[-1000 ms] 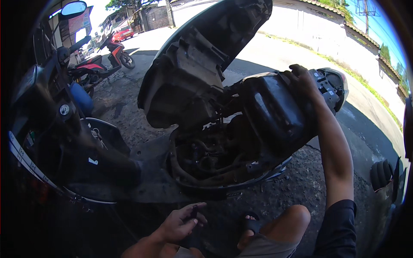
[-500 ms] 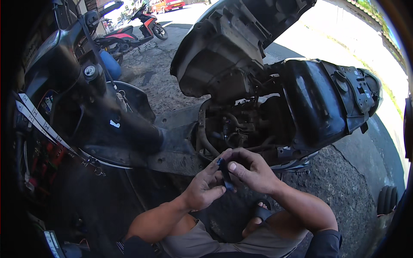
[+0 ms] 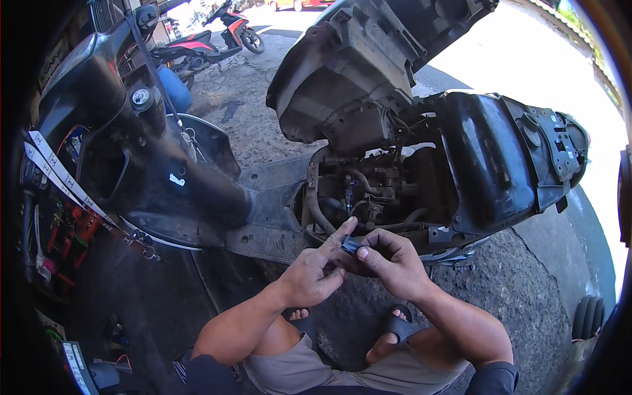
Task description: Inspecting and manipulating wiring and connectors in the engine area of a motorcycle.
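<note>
Both hands meet low in front of the scooter's open body. My right hand pinches a small black plastic or rubber piece between thumb and fingers. My left hand is at the same piece, index finger raised along it; how firmly its fingers grip is partly hidden. Just beyond them is the uncovered engine bay with hoses and frame tubes. The underseat storage box sits to its right, and the seat stands tipped up behind it.
The scooter's front cowl and footboard extend left, with hanging straps and keys. Behind are a red-black scooter and blue drum. Red tools stand at lower left, stacked tyres at right. My sandalled feet are below.
My right hand has left the storage box and joined my left hand at the small black piece, which now sits turned, higher between the fingers. The view has swung, shifting the scooter rightward.
</note>
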{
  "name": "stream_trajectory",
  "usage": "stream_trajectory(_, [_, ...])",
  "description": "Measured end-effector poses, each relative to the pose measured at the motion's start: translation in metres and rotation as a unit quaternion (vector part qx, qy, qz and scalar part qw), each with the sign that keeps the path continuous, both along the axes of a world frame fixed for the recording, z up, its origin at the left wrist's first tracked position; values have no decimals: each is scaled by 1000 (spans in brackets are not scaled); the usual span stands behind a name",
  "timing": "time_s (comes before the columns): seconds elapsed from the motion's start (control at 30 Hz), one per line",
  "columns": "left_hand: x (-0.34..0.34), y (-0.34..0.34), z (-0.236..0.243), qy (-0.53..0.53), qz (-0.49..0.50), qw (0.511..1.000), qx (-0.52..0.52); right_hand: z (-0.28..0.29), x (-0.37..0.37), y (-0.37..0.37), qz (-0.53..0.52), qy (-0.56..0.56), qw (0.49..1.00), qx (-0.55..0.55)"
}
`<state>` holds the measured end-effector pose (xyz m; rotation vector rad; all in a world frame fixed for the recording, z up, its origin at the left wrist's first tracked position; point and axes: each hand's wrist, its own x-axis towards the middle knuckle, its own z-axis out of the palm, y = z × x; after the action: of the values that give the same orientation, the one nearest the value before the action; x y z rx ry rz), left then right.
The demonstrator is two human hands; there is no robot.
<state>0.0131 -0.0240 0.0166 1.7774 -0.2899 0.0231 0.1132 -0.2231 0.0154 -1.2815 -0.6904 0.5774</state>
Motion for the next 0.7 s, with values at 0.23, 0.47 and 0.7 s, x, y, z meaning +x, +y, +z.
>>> stream_trajectory(0.23, [18, 32, 0, -49, 195, 957, 209, 32, 29, -12, -171, -390, 874, -234])
stream_trajectory(0.47, [81, 43, -23, -18, 245, 953, 178, 15, 84, 32, -189, -446, 789, -377])
stream_trajectory(0.7, [86, 44, -72, -149, 277, 926, 211, -7, 114, 54, -196, -450, 754, -436])
